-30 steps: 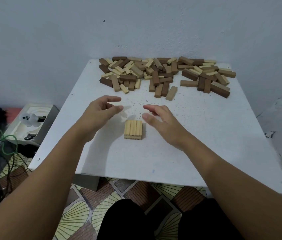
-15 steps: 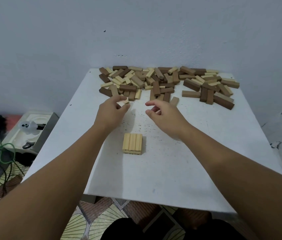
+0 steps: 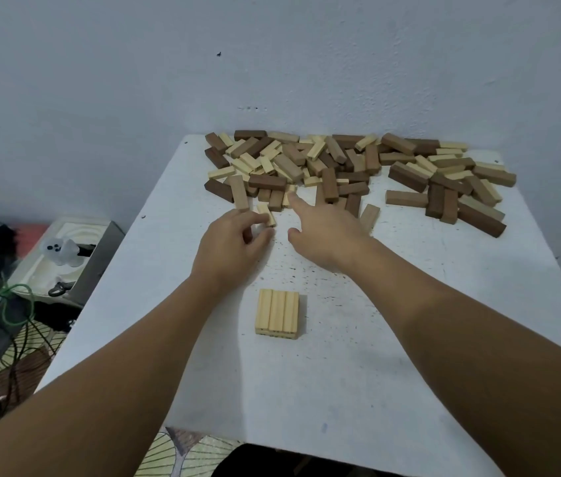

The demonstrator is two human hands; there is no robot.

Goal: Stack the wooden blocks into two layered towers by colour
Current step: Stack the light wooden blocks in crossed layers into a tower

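Wooden blocks point(image 3: 358, 170), dark brown and pale, lie in a loose heap along the far edge of my white bench point(image 3: 444, 304), while a small stack of pale blocks point(image 3: 277, 313) with three laid side by side on top stands alone nearer the front edge, around the middle. My left hand point(image 3: 234, 246) sits at the heap's near fringe with thumb and fingers curled round one pale block point(image 3: 267, 214). My right hand point(image 3: 323, 232) reaches beside it, forefinger straight and touching a pale block point(image 3: 289, 196) at the heap's edge, thumb spread apart.
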